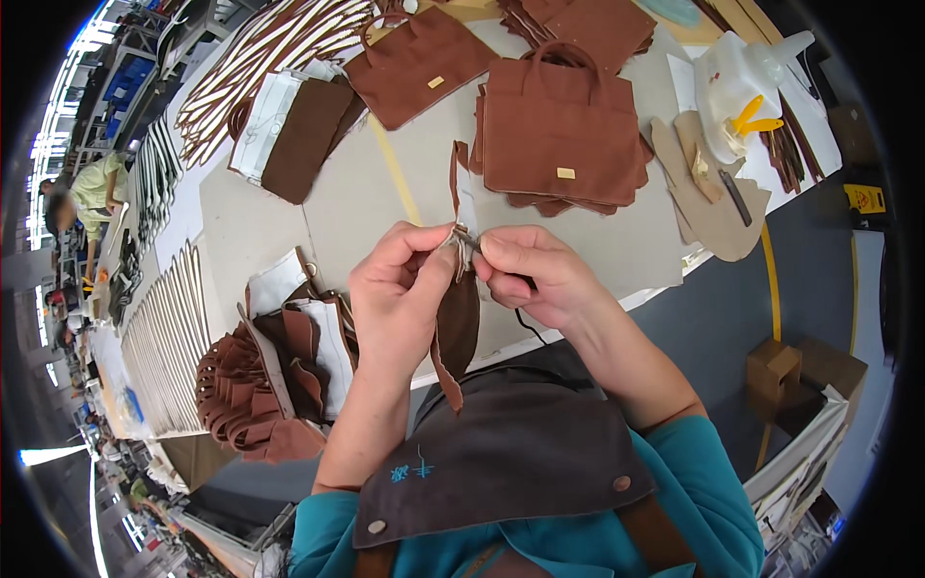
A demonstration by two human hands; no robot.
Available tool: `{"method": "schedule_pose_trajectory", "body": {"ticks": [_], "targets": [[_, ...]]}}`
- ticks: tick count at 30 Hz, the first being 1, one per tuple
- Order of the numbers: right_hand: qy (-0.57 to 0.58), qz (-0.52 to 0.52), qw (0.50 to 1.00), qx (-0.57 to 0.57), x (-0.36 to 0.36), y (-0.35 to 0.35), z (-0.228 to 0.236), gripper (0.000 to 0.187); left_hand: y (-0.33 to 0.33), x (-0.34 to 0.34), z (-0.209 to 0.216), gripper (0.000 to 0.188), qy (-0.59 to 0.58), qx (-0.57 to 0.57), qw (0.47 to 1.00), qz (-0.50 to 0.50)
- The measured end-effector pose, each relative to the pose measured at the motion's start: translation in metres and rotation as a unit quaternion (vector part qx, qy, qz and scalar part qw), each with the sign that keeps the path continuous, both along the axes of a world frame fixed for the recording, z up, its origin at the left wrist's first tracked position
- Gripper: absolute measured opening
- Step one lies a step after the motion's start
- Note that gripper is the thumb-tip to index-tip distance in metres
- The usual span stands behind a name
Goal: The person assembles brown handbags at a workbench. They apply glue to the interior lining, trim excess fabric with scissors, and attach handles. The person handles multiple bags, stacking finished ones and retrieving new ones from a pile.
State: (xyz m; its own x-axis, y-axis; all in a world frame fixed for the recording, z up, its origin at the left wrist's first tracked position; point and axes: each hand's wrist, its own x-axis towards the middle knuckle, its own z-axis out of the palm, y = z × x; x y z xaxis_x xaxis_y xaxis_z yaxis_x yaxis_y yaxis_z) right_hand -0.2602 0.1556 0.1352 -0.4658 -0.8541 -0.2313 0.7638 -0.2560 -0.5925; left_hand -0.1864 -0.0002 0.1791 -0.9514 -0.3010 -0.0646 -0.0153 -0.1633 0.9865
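strip [459,323]: matt, leather-like | bag [540,125]: matt, suede-looking | plate [566,173]: glossy metal, I'd say | bottle [718,87]: smooth, translucent plastic | carton [774,371]: plain matt cardboard | apron [511,472]: dull, smooth

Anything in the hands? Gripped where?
Left hand: brown leather piece, pinched between thumb and fingers around mid-length. Right hand: slim dark object, between thumb and fingers; mostly hidden, so which part can't be told.

Shirt [578,539]: teal, short sleeves [708,477]
Apron [520,462]: dark brown, broad
Embroidery [412,470]: light blue, apron's nine o'clock
Snaps [621,484]: round, metallic, eight and three o'clock
Straps [663,535]: brown, seven and five o'clock
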Motion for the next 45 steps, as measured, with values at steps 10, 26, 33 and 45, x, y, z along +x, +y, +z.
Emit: {"method": "schedule_pose_trajectory", "body": {"ticks": [10,26,33,45], "targets": [[-0.071,0.001,0.995,-0.063,0.003,0.003,-0.011,0.033,0.003,-0.001,-0.009,0.013,-0.016,-0.090,0.996,-0.006],[0.392,-0.245,0.857,0.228,-0.009,-0.002,0.017,0.018,0.002,-0.001,-0.017,0.014,-0.045,-0.084,0.995,0.025],[0.530,-0.245,0.758,0.291,-0.010,-0.004,0.009,0.015,0.005,-0.005,-0.029,0.010,-0.030,-0.162,0.986,0.018],[0.564,-0.253,0.723,0.309,-0.016,-0.004,0.005,0.012,0.015,-0.016,-0.014,0.003,-0.031,-0.356,0.934,0.010]]}}
